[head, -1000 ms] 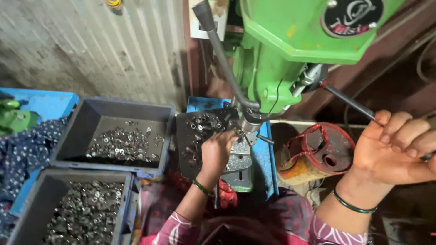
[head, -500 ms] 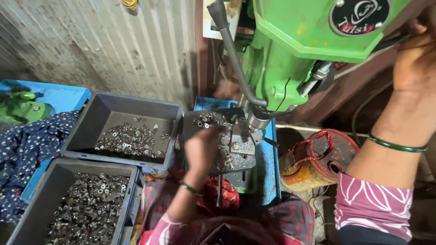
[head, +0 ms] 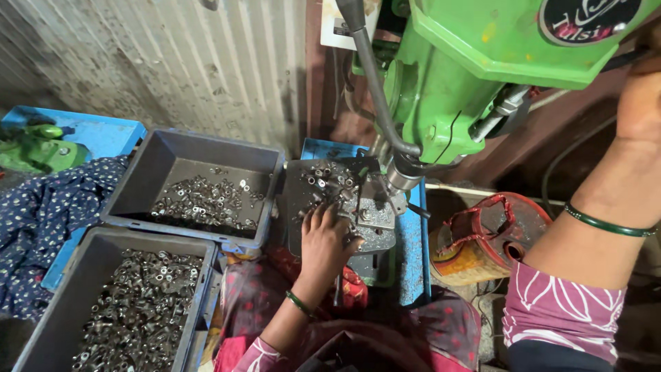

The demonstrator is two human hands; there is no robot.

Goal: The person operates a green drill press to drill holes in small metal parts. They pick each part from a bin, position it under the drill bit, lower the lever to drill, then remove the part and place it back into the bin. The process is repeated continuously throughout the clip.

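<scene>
Under the green drill press (head: 475, 62), left hand (head: 329, 238) pinches a small metal part at the spindle fixture (head: 375, 210); right hand (head: 640, 96) raised to the feed lever, grip hidden, cannot tell.

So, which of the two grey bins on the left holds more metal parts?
The near grey bin, lower left: small metal parts cover almost its whole floor in a heap. The far grey bin behind it has only a thin scatter, with bare floor showing.

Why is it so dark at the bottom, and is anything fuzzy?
Head view: light falls on the green drill machine and the corrugated wall, while the lap area at the bottom sits in shadow; the left hand is sharp, the right hand at the frame edge is slightly soft and stretched by the wide lens.
</scene>
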